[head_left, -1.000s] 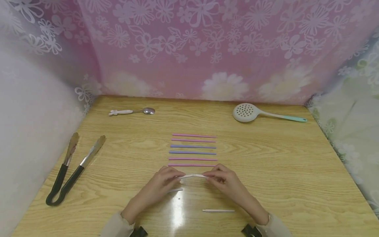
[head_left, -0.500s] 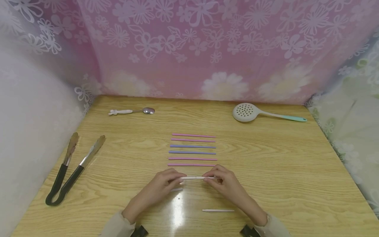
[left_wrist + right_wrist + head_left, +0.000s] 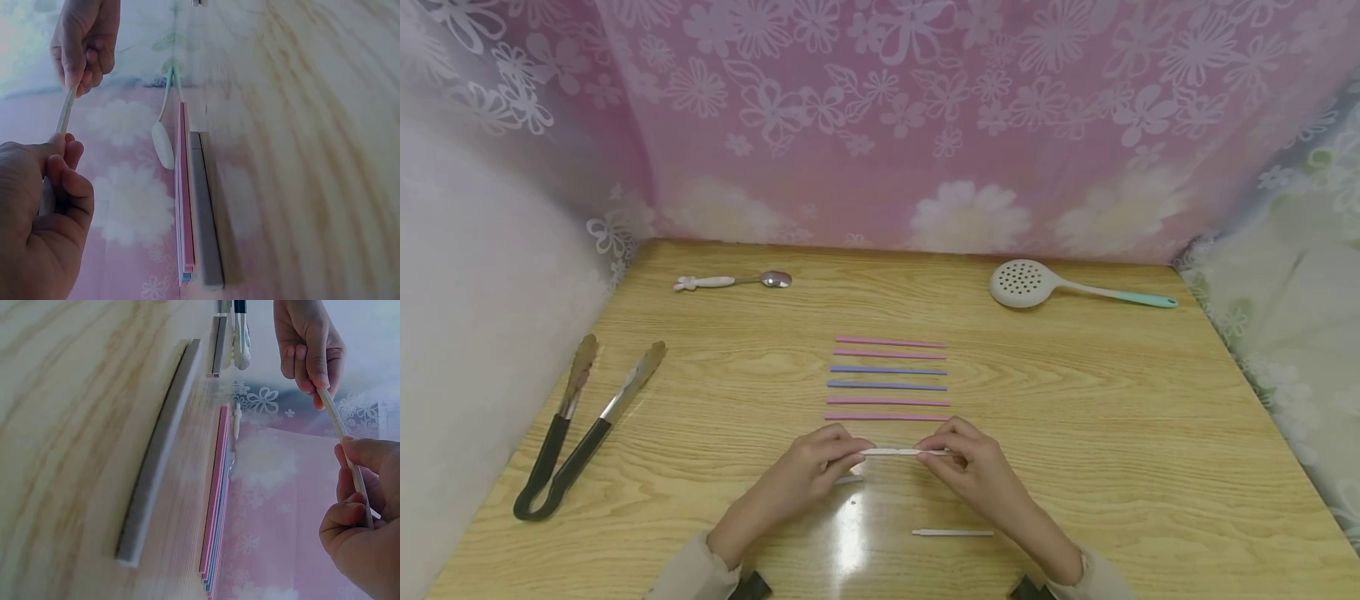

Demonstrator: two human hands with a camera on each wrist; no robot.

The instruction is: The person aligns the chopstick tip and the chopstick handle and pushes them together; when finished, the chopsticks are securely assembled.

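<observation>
A thin off-white chopstick [image 3: 897, 452] is stretched straight between both hands, just above the table, with a seam near its middle. My left hand [image 3: 811, 465] pinches its left part between thumb and fingers. On the other side my right hand [image 3: 976, 461] pinches the right part, whose end shows past the fingers. One loose off-white chopstick half [image 3: 953, 532], with a narrower stub at its left end, lies nearer me. Another loose half [image 3: 850, 479] is partly hidden under my left hand. The right wrist view shows the seam on the held chopstick [image 3: 336, 416] between the hands.
Beyond the hands, pink chopsticks [image 3: 887, 417] and blue chopsticks [image 3: 887, 386] lie in parallel rows. Black-handled tongs [image 3: 580, 450] lie spread at left. A spoon [image 3: 733, 282] and a slotted skimmer [image 3: 1024, 284] lie along the back of the wooden table [image 3: 1112, 433].
The two off-white parts met at a slight angle one second ago and now line up straight. My right fingers have shifted along their part, and its end now sticks out past them.
</observation>
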